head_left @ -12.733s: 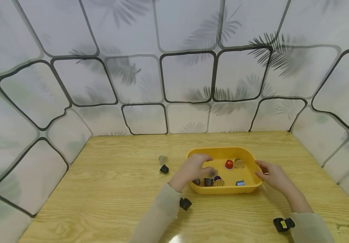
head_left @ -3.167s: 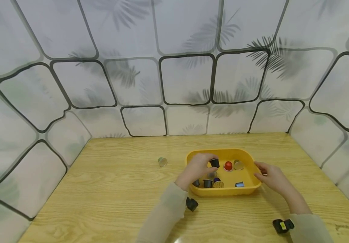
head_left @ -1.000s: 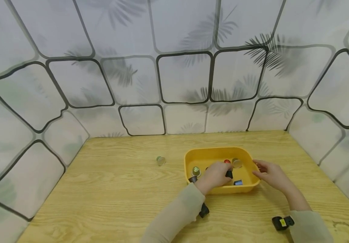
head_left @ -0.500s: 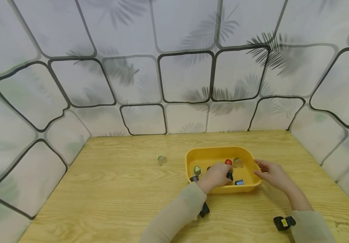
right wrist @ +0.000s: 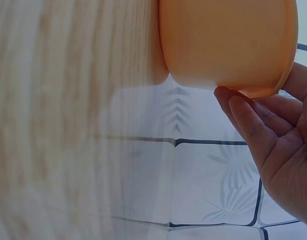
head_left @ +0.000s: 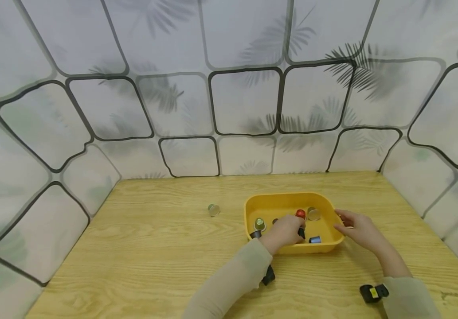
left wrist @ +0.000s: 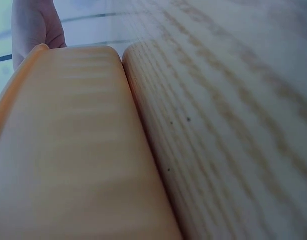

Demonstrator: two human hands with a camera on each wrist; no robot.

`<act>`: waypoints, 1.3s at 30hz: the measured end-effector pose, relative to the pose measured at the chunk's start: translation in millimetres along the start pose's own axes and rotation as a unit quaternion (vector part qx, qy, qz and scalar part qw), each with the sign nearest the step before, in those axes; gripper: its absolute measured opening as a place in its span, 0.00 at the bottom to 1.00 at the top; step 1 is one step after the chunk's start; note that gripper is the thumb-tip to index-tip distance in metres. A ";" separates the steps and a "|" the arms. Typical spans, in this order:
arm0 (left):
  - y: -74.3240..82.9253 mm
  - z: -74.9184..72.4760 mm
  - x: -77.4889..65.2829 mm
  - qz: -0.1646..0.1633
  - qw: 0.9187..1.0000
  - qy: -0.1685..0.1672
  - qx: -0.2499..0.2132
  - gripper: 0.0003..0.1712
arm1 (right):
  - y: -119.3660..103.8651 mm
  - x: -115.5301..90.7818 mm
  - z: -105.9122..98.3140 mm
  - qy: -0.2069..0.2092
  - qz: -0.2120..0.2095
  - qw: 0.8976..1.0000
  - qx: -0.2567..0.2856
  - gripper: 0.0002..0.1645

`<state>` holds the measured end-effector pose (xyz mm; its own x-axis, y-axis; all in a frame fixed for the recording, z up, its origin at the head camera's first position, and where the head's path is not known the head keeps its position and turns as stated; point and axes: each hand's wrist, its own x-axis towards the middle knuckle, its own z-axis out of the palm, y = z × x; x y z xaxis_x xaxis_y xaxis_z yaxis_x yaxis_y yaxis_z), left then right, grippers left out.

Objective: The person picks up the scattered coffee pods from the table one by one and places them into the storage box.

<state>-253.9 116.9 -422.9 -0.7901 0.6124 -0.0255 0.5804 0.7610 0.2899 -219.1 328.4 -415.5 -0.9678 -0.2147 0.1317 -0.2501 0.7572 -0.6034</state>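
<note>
In the head view my left hand (head_left: 285, 229) reaches into a yellow plastic tray (head_left: 282, 197) and pinches a black coffee capsule (head_left: 301, 232) low between thumb and fingers. My right hand (head_left: 358, 227) grips the tray's right end; the right wrist view shows its thumb and fingers at the rim. Around the left hand lie a red capsule (head_left: 300, 213), a pale capsule (head_left: 313, 214), a blue capsule (head_left: 315, 239), a green capsule (head_left: 259, 224) and a dark grey capsule (head_left: 256, 234). The left hand covers other capsules. The left wrist view shows the tray's outer wall (left wrist: 88, 140), not that hand's fingers.
One pale green capsule (head_left: 214, 210) lies on the wooden table (head_left: 153, 248), left of the tray. A patterned curtain (head_left: 244, 102) surrounds the table's back and sides. Small black cameras (head_left: 373, 293) are worn on both wrists.
A black capsule earlier on the table went into the tray in my left hand. Since then that hand moved right and lower, uncovering the green capsule. Over the last second both hands barely move.
</note>
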 end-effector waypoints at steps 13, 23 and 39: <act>1.0 -1.5 -2.8 -0.002 1.000 0.001 -0.007 0.19 | -0.6 0.2 0.9 -0.002 0.004 1.000 -0.007 0.30; -0.3 0.2 -1.1 -0.006 1.000 -0.008 -0.016 0.16 | -0.6 -0.2 0.7 -0.002 0.004 1.000 -0.004 0.30; -0.1 -0.7 -1.7 -0.010 1.000 -0.013 -0.009 0.15 | -2.0 0.2 -0.3 -0.006 0.004 1.000 -0.003 0.30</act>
<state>-252.8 115.7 -422.2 -0.7954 0.6034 -0.0565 0.5614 0.7687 0.3065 -218.8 327.1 -414.1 -0.9696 -0.2148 0.1176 -0.2417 0.7625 -0.6002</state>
